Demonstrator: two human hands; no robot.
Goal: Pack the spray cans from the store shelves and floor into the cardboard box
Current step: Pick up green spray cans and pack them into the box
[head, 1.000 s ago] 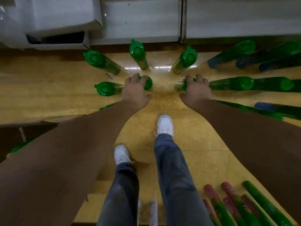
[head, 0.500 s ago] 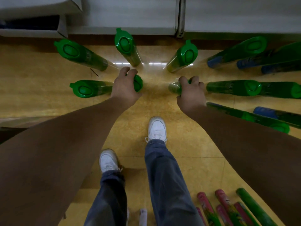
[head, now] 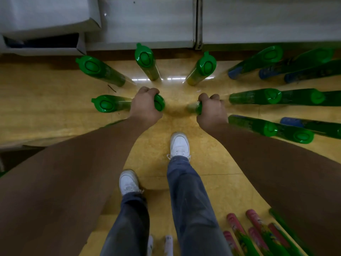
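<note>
Grips (head: 145,106) (head: 212,109) two, held spray cans (head: 159,102) (head: 193,108) two

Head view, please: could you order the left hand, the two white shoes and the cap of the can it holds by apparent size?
1. Left hand
2. front shoe and rear shoe, which look alike
3. cap, the smallest
</note>
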